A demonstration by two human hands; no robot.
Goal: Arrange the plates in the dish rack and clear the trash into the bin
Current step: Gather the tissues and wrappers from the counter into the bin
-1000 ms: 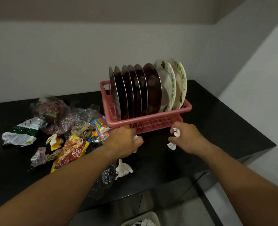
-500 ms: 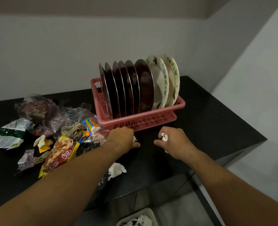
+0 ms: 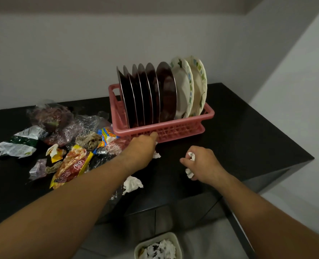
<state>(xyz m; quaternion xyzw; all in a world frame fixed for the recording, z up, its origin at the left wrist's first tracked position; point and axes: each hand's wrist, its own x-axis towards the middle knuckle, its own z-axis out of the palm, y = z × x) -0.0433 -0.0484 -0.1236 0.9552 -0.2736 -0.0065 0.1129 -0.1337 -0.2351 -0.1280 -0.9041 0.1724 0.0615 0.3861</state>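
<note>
Clearing trash underway. Steel and floral white plates (image 3: pixel 164 94) all upright in pink plastic dish rack (image 3: pixel 173 130); that part looks done. Fingers of right hand (image 3: pixel 204 163) clenched round crumpled white tissue (image 3: pixel 191 156); left hand (image 3: pixel 141 146) curled on small tissue scrap (image 3: pixel 156 155) beside rack. Left on black countertop (image 3: pixel 239 137): wrapper pile (image 3: pixel 70 146), loose tissue wad (image 3: pixel 132 184). White bin (image 3: pixel 137 249) on floor below, partly filled.

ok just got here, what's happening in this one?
A person is clearing trash off a black counter. The right hand grips a crumpled tissue. The left hand, right at the front of the pink dish rack, closes on a tissue wad. Steel plates and two floral plates stand upright in the rack, so that part looks done. One loose tissue and a pile of snack wrappers lie on the counter. The bin on the floor below already holds tissues.
</note>
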